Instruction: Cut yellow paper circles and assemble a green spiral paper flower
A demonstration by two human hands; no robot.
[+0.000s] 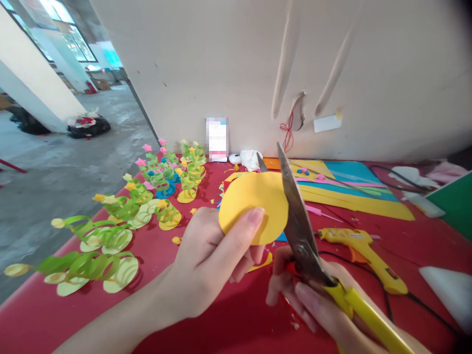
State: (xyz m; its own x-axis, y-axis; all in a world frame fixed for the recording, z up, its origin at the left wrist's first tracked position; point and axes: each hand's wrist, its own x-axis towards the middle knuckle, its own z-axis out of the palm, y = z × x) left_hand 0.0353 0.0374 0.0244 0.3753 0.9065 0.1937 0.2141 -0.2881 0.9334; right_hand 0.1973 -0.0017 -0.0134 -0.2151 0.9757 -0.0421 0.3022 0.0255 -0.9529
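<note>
A round piece of yellow paper point(239, 196) is pinched in my left hand point(210, 255), the thumb lying across its front. My right hand point(313, 295) is closed around a pair of scissors point(300, 236) with yellow handles. Its blades point up and stand apart at the right edge of the paper, one in front and the other partly hidden behind it. Below the paper hangs or lies a thin yellow offcut point(261, 263); I cannot tell which.
Several green paper spirals with star tops point(110, 231) stand on the left of the red table point(162, 305). A phone point(217, 140) leans on the back panel. Coloured paper sheets point(350, 177) lie at the back right, a yellow glue gun point(368, 250) before them.
</note>
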